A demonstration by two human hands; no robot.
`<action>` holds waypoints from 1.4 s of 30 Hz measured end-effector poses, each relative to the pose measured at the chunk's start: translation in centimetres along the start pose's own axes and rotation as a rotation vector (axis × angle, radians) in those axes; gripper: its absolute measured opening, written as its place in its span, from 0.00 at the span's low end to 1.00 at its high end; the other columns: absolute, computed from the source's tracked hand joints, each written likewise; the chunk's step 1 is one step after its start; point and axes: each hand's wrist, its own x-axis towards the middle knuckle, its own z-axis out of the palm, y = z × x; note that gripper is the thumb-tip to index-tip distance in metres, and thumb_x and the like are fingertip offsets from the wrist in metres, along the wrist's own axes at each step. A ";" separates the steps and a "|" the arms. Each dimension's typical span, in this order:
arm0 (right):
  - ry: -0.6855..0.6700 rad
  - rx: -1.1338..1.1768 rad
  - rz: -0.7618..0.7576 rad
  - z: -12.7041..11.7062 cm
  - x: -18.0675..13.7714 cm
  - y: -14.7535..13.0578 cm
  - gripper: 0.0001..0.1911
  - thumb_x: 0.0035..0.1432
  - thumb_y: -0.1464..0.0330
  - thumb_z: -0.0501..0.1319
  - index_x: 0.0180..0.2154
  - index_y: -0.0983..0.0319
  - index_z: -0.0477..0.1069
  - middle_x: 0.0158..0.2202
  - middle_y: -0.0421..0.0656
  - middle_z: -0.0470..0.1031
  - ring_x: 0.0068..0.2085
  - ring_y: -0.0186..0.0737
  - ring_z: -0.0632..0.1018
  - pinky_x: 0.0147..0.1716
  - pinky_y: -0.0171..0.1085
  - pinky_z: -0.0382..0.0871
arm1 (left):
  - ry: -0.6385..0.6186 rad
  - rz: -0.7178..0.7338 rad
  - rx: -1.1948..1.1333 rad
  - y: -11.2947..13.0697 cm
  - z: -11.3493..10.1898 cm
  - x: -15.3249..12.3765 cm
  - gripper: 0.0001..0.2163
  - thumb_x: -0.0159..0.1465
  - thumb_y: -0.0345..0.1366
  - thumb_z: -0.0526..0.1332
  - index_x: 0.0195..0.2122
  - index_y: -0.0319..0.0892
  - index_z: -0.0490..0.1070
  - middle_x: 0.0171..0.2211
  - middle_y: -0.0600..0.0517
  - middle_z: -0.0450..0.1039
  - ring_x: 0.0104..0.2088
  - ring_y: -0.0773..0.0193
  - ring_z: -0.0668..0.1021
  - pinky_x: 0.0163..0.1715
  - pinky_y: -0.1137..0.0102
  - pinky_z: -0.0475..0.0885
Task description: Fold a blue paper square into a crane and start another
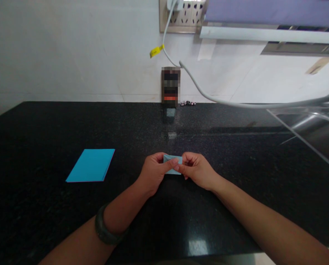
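A small piece of folded light-blue paper (pixel 169 171) is held between both hands, above the middle of the dark countertop. My left hand (pixel 155 171) grips its left side, with the thumb lying across the front face. On the other side, my right hand (pixel 199 169) pinches the right edge, its thumb tip meeting the left thumb. The fingers behind the paper are mostly hidden. To the left of my hands lies a stack of bright blue square paper (pixel 91 165).
The black speckled countertop (pixel 42 136) runs back to a white wall. A phone-like object with a blurred screen (pixel 171 86) leans there, beside a beaded strand (pixel 188 103). A white cable (pixel 197 86) hangs from a socket panel (pixel 188 14). At right is a metal sink (pixel 319 129).
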 end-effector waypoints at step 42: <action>0.101 0.042 -0.069 -1.4 0.3 -0.7 0.14 0.52 0.60 0.59 0.34 0.64 0.68 0.22 0.37 0.68 0.20 0.27 0.67 0.21 0.30 0.64 | 0.132 0.009 0.018 0.5 0.1 0.2 0.11 0.45 0.39 0.69 0.23 0.37 0.74 0.21 0.52 0.74 0.23 0.66 0.74 0.25 0.70 0.71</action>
